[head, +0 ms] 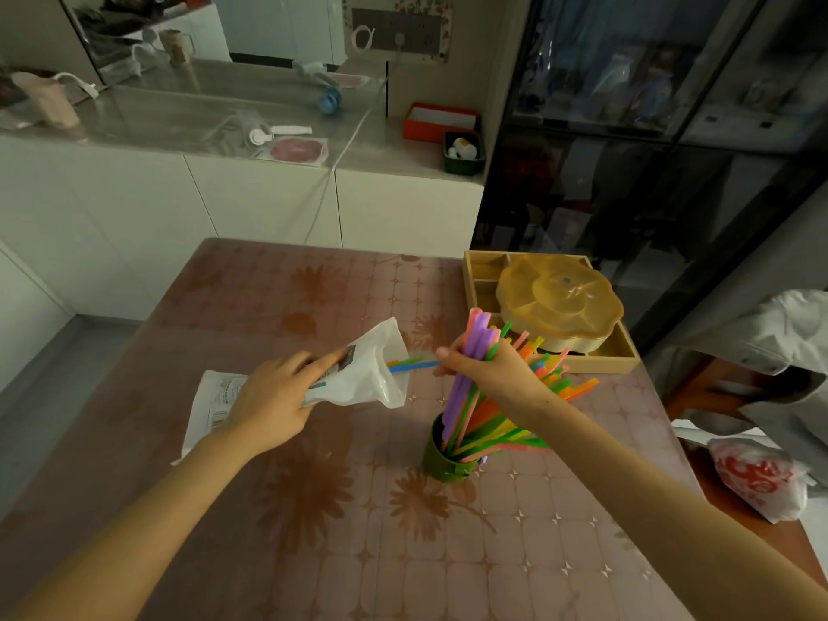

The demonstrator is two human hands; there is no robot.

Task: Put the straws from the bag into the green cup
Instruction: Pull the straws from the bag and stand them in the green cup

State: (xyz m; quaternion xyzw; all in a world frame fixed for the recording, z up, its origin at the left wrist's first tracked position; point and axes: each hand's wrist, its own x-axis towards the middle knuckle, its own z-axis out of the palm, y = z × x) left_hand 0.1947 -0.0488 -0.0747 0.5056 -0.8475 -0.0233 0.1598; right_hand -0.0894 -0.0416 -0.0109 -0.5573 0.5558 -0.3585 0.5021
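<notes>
A white plastic bag [367,374] lies on its side above the table, its open mouth facing right. My left hand [269,401] grips the bag around its middle. A few straws [412,364], green, orange and blue, stick out of the mouth. My right hand [484,365] is closed around a bundle of purple, pink and green straws [466,387], and its fingertips touch the blue straw's end at the bag mouth. The bundle's lower ends stand in the green cup [441,463], where many coloured straws fan out to the right.
A wooden tray [596,360] holding an amber lidded dish [560,302] sits at the table's far right. A grey garment [770,351] and a red-printed plastic bag [761,477] lie to the right. White cabinets stand behind the patterned table [313,531].
</notes>
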